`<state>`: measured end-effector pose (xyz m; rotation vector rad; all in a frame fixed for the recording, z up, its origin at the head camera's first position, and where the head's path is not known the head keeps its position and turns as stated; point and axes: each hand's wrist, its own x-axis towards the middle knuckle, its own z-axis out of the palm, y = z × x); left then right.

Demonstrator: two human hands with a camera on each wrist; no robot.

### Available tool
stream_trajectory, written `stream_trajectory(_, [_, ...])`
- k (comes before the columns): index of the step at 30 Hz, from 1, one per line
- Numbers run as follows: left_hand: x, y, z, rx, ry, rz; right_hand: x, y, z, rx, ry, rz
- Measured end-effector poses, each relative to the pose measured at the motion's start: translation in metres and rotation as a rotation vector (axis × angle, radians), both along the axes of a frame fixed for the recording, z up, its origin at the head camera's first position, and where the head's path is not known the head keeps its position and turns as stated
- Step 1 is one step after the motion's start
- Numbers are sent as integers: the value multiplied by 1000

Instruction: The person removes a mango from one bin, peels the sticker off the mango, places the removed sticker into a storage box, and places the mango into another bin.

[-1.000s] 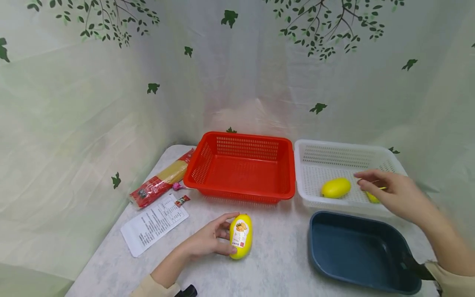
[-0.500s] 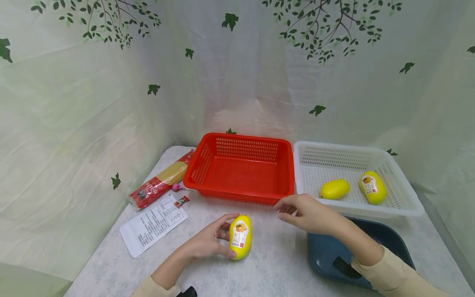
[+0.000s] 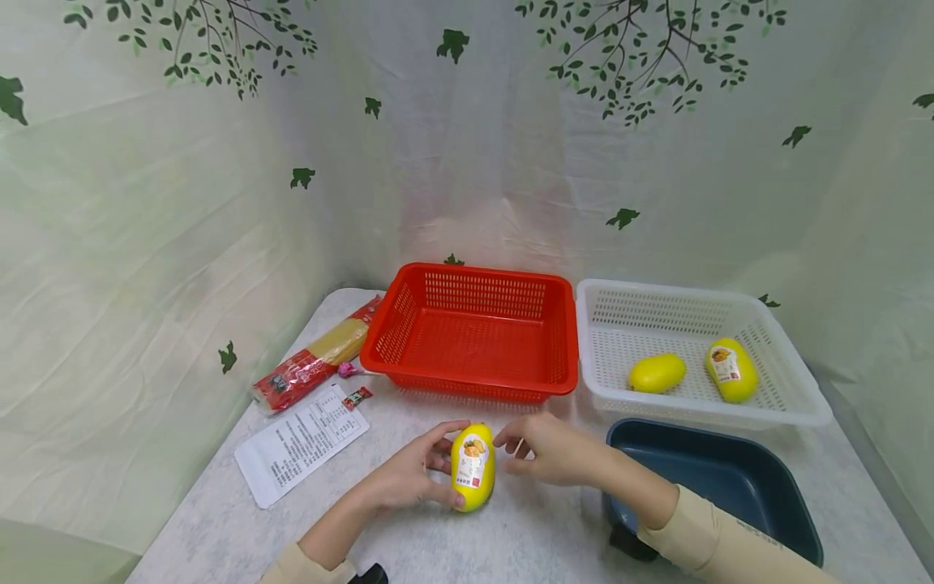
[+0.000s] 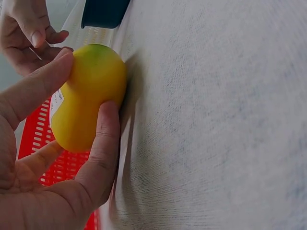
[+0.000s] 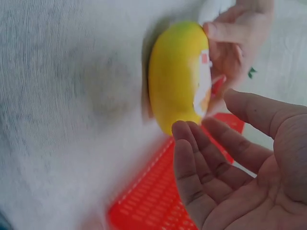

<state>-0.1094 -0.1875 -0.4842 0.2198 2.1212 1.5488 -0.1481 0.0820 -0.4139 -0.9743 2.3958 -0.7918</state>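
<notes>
A yellow mango point(image 3: 473, 466) with a white label lies on the table in front of the red basket. My left hand point(image 3: 404, 473) holds it from the left, with thumb and fingers set around its side. In the left wrist view, the mango point(image 4: 91, 91) shows a greenish end. On the mango's other side is my right hand point(image 3: 554, 450), its fingers loosely bent and holding nothing. The right wrist view has the fingertips of the right hand point(image 5: 230, 163) close to the mango; whether they touch it I cannot tell.
Behind stand a red basket point(image 3: 481, 383) and a white basket point(image 3: 700, 412) bearing two mangoes point(image 3: 657, 373). A dark blue pan point(image 3: 730, 478) sits partly under my right forearm. At left lie a noodle packet point(image 3: 314, 361), a printed card point(image 3: 299, 450) and small wrapped sweets point(image 3: 357, 397).
My right hand has left the white basket, where a labelled mango now shows fully, and has travelled left and toward me beside the held mango. The left hand stays put.
</notes>
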Motion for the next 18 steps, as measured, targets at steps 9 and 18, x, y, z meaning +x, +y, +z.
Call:
stream_trajectory(9, [-1,1,1,10,-13,-1,5,-15,-7,55,-21,-66])
stream_trajectory(18, [-1,2,0,-4,-3,7,6,-18,-10,26,-31,-67])
